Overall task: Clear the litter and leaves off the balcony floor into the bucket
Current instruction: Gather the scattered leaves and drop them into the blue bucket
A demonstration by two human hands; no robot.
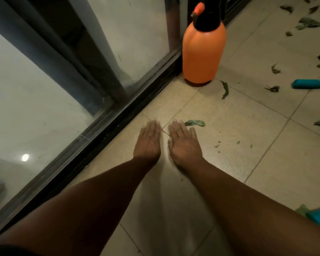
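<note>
Both hands extended over the tiled balcony floor [220, 126], fingers straight and together, holding nothing: left hand [148, 143] beside the dark sliding-door track [118, 115], right hand [184, 145] just beside it, the two apart by a narrow gap. One green leaf [194, 123] lies on the floor just beyond the right fingertips (whether they touch it cannot be told). More scattered leaves [309, 23] lie at upper right, well apart from the hands. An orange spray bottle [203, 52] stands upright against the track. Teal objects [310, 84] show at the right edge, cut off by it.
</note>
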